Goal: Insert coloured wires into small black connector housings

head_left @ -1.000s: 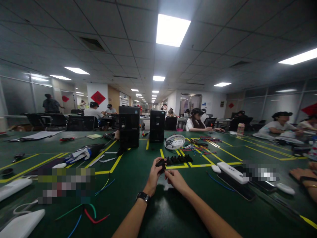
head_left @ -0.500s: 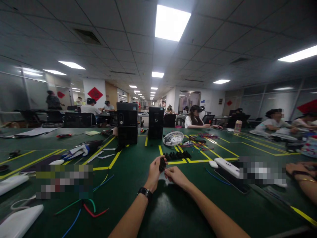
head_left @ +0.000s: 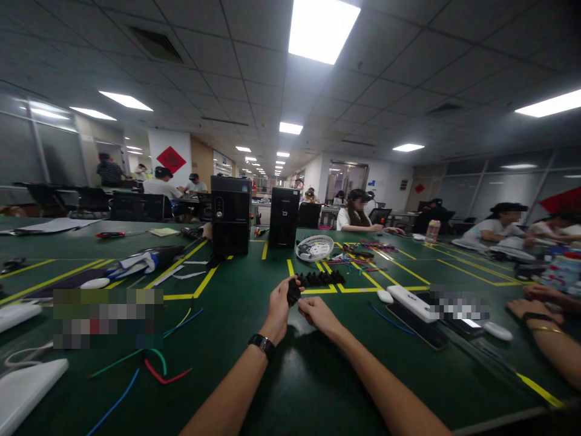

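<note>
My left hand [head_left: 278, 310], with a dark band on its wrist, grips a small black part [head_left: 293, 293] between thumb and fingers. Its exact kind is too small and dark to make out. Close by on the right, my right hand [head_left: 319, 316] has its thumb and fingers pinched together near the part's lower edge. Whatever sits in that pinch is hidden. Just beyond both hands, a row of similar black parts [head_left: 321, 278] lies on the green table [head_left: 299, 375].
Two black computer cases [head_left: 230, 218] stand at the back. A white basket [head_left: 315, 247] sits near tangled coloured wires [head_left: 351, 259]. Cut wires [head_left: 166, 369] lie left; a white power bank [head_left: 412, 303] and a dark phone [head_left: 415, 326] lie right. Another person's hands [head_left: 535, 312] rest at the right edge.
The view has tilted down slightly, so the surroundings sit higher and a little further left. Both hands stay close together, the left still holding the black part.
</note>
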### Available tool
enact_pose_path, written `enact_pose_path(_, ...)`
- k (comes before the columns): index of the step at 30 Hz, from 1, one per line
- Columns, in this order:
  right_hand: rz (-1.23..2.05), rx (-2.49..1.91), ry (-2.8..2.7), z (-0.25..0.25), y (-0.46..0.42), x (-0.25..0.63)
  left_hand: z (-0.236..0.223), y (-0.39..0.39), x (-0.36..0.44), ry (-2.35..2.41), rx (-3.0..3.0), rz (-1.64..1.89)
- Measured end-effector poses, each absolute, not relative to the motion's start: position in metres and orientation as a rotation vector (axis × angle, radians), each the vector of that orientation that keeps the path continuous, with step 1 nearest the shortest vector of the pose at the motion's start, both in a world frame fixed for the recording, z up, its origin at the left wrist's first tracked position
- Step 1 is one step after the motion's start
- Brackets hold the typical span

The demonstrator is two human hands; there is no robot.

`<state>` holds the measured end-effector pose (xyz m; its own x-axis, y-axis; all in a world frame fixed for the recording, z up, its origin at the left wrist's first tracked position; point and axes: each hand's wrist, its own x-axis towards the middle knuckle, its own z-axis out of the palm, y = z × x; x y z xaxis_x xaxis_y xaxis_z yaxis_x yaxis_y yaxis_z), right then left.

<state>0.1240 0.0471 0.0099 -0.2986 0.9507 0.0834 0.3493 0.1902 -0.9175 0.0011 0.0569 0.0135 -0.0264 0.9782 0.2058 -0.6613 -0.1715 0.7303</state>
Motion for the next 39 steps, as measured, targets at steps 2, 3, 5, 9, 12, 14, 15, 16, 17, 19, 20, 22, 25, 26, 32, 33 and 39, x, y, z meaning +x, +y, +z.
enact_pose_path(2, 1.094, -1.243, -1.766, 0.011, 0.047, 0.124, 0.013, 0.057, 0.003, 0.520, 0.791, 1.579)
enact_pose_path(3, 1.093, -1.250, -1.763, 0.011, 0.047, 0.124, 0.013, 0.056, 0.004, 0.507, 0.765, 1.581)
enact_pose_path(5, 1.097, -1.255, -1.760, 0.011, 0.048, 0.124, 0.013, 0.054, 0.006, 0.468, 0.668, 1.582)
enact_pose_path(9, 1.043, -1.228, -1.754, 0.003, 0.052, 0.125, 0.015, 0.053, 0.011, 0.435, 0.517, 1.581)
enact_pose_path(12, 0.981, -1.197, -1.778, -0.001, 0.055, 0.127, 0.017, 0.054, 0.010, 0.477, 0.582, 1.591)
enact_pose_path(14, 1.020, -1.205, -1.822, 0.000, 0.056, 0.128, 0.017, 0.054, 0.007, 0.513, 0.694, 1.601)
enact_pose_path(15, 1.054, -1.214, -1.847, 0.002, 0.056, 0.129, 0.017, 0.054, 0.005, 0.530, 0.775, 1.605)
enact_pose_path(16, 1.088, -1.223, -1.868, 0.005, 0.055, 0.130, 0.017, 0.053, 0.003, 0.549, 0.860, 1.609)
enact_pose_path(17, 1.115, -1.230, -1.883, 0.007, 0.054, 0.130, 0.017, 0.053, 0.001, 0.567, 0.939, 1.613)
enact_pose_path(19, 1.145, -1.232, -1.894, 0.012, 0.052, 0.129, 0.016, 0.052, -0.003, 0.593, 1.042, 1.609)
enact_pose_path(20, 1.154, -1.230, -1.888, 0.014, 0.051, 0.128, 0.016, 0.052, -0.004, 0.597, 1.055, 1.607)
enact_pose_path(22, 1.181, -1.227, -1.855, 0.014, 0.049, 0.125, 0.016, 0.052, -0.004, 0.593, 1.031, 1.607)
enact_pose_path(25, 1.225, -1.209, -1.784, 0.009, 0.046, 0.121, 0.017, 0.052, -0.003, 0.610, 0.981, 1.618)
enact_pose_path(26, 1.233, -1.198, -1.774, 0.008, 0.045, 0.120, 0.018, 0.051, -0.002, 0.627, 0.979, 1.618)
enact_pose_path(32, 1.237, -1.262, -1.780, 0.008, 0.042, 0.121, 0.023, 0.045, -0.002, 0.671, 1.032, 1.621)
enact_pose_path(33, 1.240, -1.279, -1.771, 0.010, 0.042, 0.121, 0.023, 0.044, -0.002, 0.669, 1.058, 1.629)
enact_pose_path(39, 1.266, -1.302, -1.728, 0.013, 0.042, 0.124, 0.017, 0.044, 0.003, 0.658, 1.004, 1.643)
